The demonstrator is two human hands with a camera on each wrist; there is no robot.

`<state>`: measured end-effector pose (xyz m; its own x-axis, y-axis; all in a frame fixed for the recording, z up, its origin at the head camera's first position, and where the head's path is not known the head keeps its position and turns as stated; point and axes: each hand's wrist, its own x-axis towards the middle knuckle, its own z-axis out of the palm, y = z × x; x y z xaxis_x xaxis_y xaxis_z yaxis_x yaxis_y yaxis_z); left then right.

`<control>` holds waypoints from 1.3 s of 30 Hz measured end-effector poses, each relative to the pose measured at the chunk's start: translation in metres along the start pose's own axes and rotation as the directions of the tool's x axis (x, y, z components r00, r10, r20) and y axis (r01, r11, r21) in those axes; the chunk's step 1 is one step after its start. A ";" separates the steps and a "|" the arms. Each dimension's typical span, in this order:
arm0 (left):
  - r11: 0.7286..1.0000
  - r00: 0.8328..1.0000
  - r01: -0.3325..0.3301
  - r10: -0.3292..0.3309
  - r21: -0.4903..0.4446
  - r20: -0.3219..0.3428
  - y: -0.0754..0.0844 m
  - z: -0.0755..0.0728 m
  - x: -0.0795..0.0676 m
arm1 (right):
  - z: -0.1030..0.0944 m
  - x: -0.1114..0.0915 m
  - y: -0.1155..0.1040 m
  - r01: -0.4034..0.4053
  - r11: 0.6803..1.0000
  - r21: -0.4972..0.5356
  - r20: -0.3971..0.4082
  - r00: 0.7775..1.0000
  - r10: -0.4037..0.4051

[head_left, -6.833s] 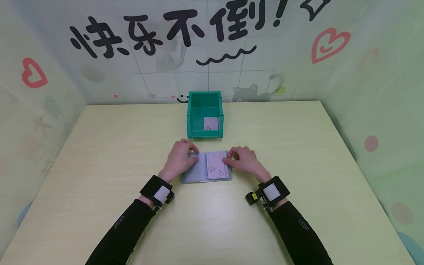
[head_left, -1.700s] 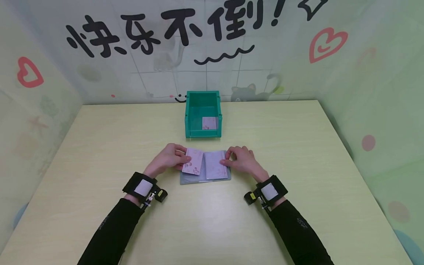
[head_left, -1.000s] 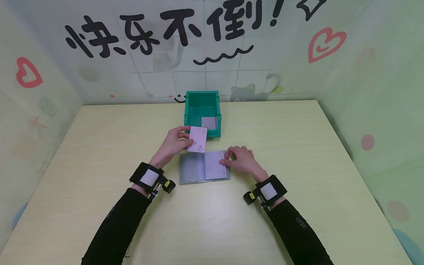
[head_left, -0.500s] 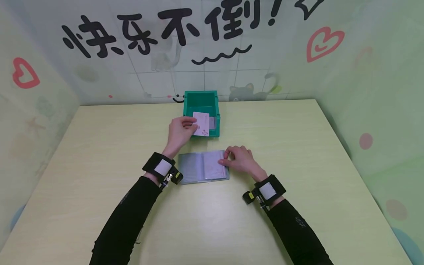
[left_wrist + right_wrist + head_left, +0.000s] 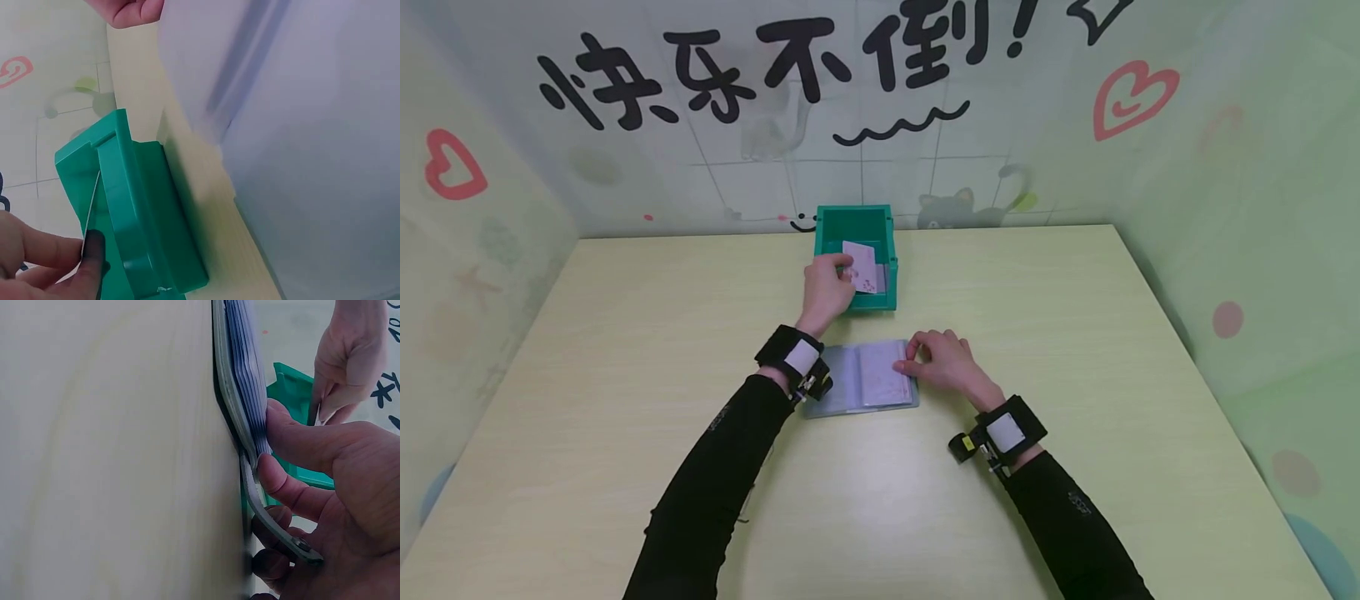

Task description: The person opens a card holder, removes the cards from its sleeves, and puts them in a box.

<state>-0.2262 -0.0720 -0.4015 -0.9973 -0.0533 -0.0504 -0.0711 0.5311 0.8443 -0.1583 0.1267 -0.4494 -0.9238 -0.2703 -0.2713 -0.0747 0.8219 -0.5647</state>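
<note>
My left hand (image 5: 826,293) pinches a pink flowered card (image 5: 862,265) between thumb and fingers, over the inside of the green bin (image 5: 872,305). In the left wrist view the card (image 5: 92,200) shows edge-on, inside the bin's opening. A second pink card (image 5: 882,278) lies in the bin, partly covered by the held one. Nearer me, a card holder (image 5: 883,379) lies open on the table, its clear sleeves showing. My right hand (image 5: 951,362) pinches its right edge, thumb on the sleeves (image 5: 240,362) and a finger below. A snap strap (image 5: 275,525) hangs by the fingers.
The pale wooden table (image 5: 625,375) ends at a printed backdrop (image 5: 737,167) behind the bin. Side panels stand left and right. My left wrist and its camera (image 5: 816,379) reach across the card holder's left part.
The card that lay at the holder's left sleeve has been lifted away by my left hand and carried forward to the bin. My right hand stays on the holder's edge.
</note>
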 end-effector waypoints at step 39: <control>0.913 0.973 -0.100 0.007 0.396 0.230 -0.005 0.026 0.005 | 0.001 0.000 0.000 0.024 1.000 -0.013 -0.020 1.000 -0.024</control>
<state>-0.2313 -0.0533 -0.4200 -0.9753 0.1459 -0.1659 0.0274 0.8251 0.5643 -0.1582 0.1267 -0.4501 -0.9292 -0.2797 -0.2417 -0.1014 0.8216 -0.5610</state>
